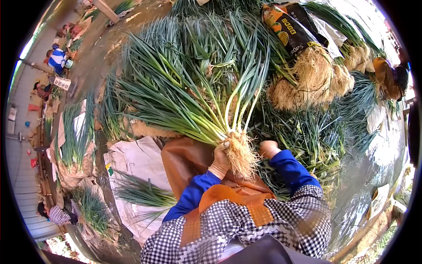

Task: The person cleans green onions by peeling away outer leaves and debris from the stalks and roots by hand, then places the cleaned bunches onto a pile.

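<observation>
A bunch of long green-leaved plants (211,110) with white stems and pale stringy roots fans out up and to the left. My left hand (221,157) is wrapped round the stem bases, beside the roots, above the orange-brown apron. To the right of the roots is my right hand (269,148), apart from the bunch and over a heap of loose green leaves (307,136). Its fingers are mostly hidden from view, so what they hold, if anything, cannot be made out.
More plants (189,44) lie beyond the bunch. A black printed bag (292,33) lies by rooted bundles (312,75) at the upper right. Left is a pale sheet (136,165) with a small bunch (145,193). People (57,59) are at the far left.
</observation>
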`<state>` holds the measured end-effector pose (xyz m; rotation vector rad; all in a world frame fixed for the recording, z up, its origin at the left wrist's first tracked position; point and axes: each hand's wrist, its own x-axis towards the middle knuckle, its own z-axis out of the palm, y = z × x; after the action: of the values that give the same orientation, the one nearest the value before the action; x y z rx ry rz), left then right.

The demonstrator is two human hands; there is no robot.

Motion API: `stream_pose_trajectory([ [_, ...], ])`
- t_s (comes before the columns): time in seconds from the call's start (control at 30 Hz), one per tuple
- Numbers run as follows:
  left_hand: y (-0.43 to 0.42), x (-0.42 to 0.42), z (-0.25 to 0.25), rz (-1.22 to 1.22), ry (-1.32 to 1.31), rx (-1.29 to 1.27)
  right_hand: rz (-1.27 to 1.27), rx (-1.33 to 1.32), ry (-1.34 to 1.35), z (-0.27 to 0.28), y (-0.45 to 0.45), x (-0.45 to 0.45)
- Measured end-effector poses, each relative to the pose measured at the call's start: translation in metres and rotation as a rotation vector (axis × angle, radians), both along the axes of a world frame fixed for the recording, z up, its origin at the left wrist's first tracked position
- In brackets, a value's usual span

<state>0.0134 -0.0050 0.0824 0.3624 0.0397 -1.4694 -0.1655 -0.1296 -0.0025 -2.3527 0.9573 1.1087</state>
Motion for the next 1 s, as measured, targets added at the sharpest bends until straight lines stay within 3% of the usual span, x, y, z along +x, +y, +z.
stream_pose_trajectory([
  [0.03, -0.002, 0.002, -0.006, -0.052, 0.045, 0.002, -0.048, -0.047, 0.059, 0.000, -0.009, -0.023],
  [0.07, -0.005, 0.005, -0.004, -0.049, 0.050, -0.005, -0.098, -0.119, -0.069, 0.005, -0.017, -0.025],
  [0.1, -0.005, 0.004, -0.001, -0.056, 0.046, -0.006, -0.141, -0.187, -0.201, 0.010, -0.025, -0.028],
  [0.13, -0.003, 0.003, 0.001, -0.064, 0.041, -0.005, -0.188, -0.271, -0.519, 0.016, -0.028, -0.015],
  [0.2, -0.003, 0.002, -0.001, -0.057, 0.038, -0.014, -1.053, 0.663, -1.308, 0.095, -0.015, 0.035],
  [0.27, -0.004, 0.003, -0.001, -0.070, 0.026, -0.027, -0.925, 0.640, -1.511, 0.073, -0.016, 0.069],
  [0.3, -0.003, 0.002, -0.006, -0.021, -0.031, 0.019, -0.998, 0.744, -1.505, 0.073, -0.020, 0.087],
  [0.33, -0.003, 0.002, -0.011, -0.023, -0.035, 0.082, -1.134, 0.770, -1.392, 0.084, -0.017, 0.091],
  [0.47, -0.006, 0.001, -0.026, -0.056, -0.003, 0.104, -1.821, 0.782, -1.563, 0.073, -0.004, 0.113],
  [0.53, -0.003, -0.002, -0.033, -0.058, -0.002, 0.144, -1.754, 0.536, -1.712, 0.052, -0.018, 0.096],
  [0.57, -0.002, -0.003, -0.035, -0.024, -0.058, 0.188, -1.679, 0.137, -1.722, 0.044, -0.022, 0.089],
  [0.6, -0.002, -0.004, -0.036, 0.009, -0.113, 0.229, -1.455, -0.277, -1.671, 0.049, -0.031, 0.082],
  [0.67, -0.004, -0.005, -0.028, -0.018, -0.102, 0.212, -1.116, -0.416, -1.341, 0.085, -0.040, 0.075],
  [0.73, -0.007, -0.009, -0.030, -0.015, -0.144, 0.279, -0.827, -0.302, -0.852, 0.112, -0.054, 0.080],
  [0.77, -0.007, -0.010, -0.031, -0.018, -0.162, 0.284, -0.677, -0.273, -0.795, 0.071, -0.078, 0.082],
  [0.83, -0.009, -0.011, -0.029, -0.017, -0.148, 0.287, -0.978, 0.167, -0.925, 0.065, -0.089, 0.091],
  [0.87, -0.009, -0.012, -0.027, -0.014, -0.134, 0.294, -1.178, 0.378, -1.176, 0.060, -0.087, 0.089],
  [0.93, -0.014, -0.012, -0.030, 0.023, -0.138, 0.271, -1.303, 0.250, -1.232, 0.047, -0.078, 0.096],
  [0.97, -0.015, -0.013, -0.037, 0.062, -0.176, 0.290, -1.169, -0.105, -1.236, 0.042, -0.067, 0.096],
  [1.0, -0.014, -0.014, -0.045, 0.095, -0.215, 0.314, -1.205, -0.101, -1.310, 0.045, -0.054, 0.096],
])
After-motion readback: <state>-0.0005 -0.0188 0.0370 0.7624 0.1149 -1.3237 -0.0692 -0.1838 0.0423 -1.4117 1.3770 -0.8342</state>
